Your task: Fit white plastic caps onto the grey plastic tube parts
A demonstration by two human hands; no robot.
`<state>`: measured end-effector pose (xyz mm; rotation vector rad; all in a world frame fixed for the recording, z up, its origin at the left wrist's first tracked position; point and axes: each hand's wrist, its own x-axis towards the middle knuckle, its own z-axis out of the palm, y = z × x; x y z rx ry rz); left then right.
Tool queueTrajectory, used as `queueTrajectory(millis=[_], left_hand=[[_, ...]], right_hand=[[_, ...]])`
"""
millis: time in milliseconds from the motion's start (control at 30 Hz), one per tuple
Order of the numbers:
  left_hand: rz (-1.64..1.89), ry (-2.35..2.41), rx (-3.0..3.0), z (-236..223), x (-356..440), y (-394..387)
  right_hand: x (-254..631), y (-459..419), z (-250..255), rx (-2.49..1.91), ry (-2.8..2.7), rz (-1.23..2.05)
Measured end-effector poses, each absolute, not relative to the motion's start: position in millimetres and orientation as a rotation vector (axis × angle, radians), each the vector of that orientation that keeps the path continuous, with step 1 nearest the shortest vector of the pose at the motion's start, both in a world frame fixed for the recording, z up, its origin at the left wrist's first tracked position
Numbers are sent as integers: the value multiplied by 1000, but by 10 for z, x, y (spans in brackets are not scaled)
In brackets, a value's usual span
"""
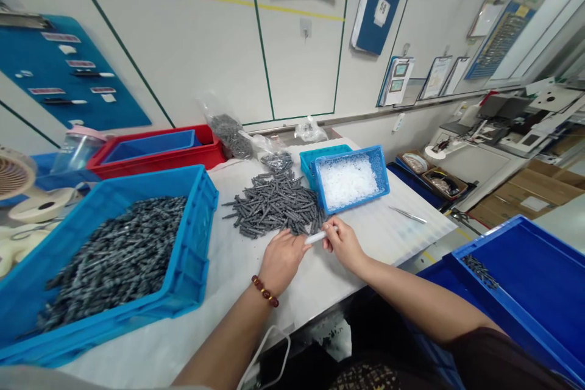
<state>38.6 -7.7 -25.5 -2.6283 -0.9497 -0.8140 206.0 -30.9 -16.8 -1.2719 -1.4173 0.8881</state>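
Note:
A slim white pen-like rod (316, 236) spans the gap between my two hands, just in front of the pile of grey ribbed plastic parts (274, 204). My right hand (345, 245) is closed around its right end. At the left end, the fingers of my left hand (284, 256) are pinched together; whether a small part sits in them too is hidden. Beyond my right hand, a blue basket (384, 172) full of small white pieces (350, 181) leans on a teal basket (307, 166). Metal tweezers (408, 214) lie to the right on the white-covered table (365, 256).
On the left stands a large blue crate (208, 213) filled with grey parts (123, 256). Behind it are a red bin (212, 149) and a small fan (18, 177). Plastic bags of parts (231, 134) lie at the back. A blue tray (525, 292) with several grey parts is at right.

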Motion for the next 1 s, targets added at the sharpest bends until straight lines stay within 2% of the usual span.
queueTrajectory(millis=[200, 400, 567, 1000], left_hand=[[-875, -1048, -2631, -219, 320, -43], [-870, -1096, -2548, -229, 287, 6], [-834, -1135, -2590, -235, 286, 9], [-797, -1173, -2625, -271, 273, 27]], right_hand=[[2288, -236, -132, -1190, -1222, 1026], [3159, -93, 50, -1299, -763, 640], [3662, 32, 112, -1322, -632, 528], [3643, 323, 220, -1372, -689, 482]])
